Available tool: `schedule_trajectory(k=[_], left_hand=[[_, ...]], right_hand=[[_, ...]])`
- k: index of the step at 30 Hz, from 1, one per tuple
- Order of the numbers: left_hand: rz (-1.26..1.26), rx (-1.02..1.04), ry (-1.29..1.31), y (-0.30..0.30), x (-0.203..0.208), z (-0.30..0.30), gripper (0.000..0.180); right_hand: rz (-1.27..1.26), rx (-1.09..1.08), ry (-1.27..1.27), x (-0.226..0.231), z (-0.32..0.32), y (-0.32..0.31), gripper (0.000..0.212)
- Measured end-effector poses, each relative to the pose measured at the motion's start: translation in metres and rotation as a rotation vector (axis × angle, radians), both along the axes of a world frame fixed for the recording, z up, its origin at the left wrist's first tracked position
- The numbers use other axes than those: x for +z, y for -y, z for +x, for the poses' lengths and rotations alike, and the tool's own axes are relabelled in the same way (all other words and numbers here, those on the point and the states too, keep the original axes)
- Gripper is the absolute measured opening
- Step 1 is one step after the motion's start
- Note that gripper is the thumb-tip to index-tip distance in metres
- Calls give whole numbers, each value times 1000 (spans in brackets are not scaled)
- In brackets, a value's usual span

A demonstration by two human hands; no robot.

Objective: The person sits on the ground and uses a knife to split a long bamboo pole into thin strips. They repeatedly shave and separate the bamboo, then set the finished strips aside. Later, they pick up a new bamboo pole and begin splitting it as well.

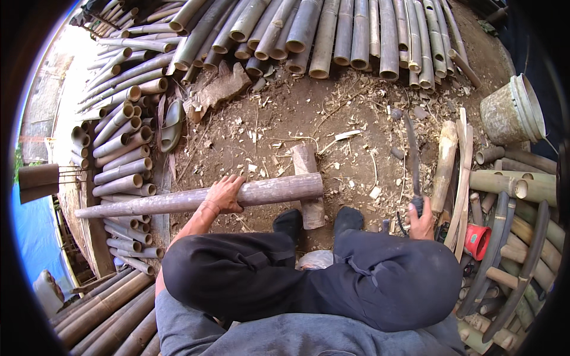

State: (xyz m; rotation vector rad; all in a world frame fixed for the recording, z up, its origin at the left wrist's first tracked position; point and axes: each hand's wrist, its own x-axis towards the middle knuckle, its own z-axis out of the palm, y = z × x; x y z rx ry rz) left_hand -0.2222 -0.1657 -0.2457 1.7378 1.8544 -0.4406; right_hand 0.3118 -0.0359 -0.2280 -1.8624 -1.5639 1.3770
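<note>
Your left hand (224, 194) grips the whole, uncut bamboo pole (196, 200) laid across the wooden chopping block (308, 190) before your knees, and your right hand (422, 221) is closed on the long knife (413, 160), blade raised clear, so no cut looks started yet.

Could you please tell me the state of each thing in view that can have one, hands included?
Left hand: closed over the bamboo pole.
Bamboo pole: lying crosswise, resting on the wooden block.
Wooden block: lying flat on the dirt.
Right hand: gripping the knife handle.
Knife: blade pointing away, tip toward the ground.
Bucket: tipped on its side.
Red cup: lying on its side.
</note>
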Motion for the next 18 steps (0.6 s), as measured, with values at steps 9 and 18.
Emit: schedule_trajectory(k=[9,18], left_hand=[[-243,86,149,-31,-26,-50,85],[-314,121,65,-43,-58,-74,81]], right_hand=[[265,820,107,-16,-161,-45,34],[387,998,128,-67,-235,-58,30]])
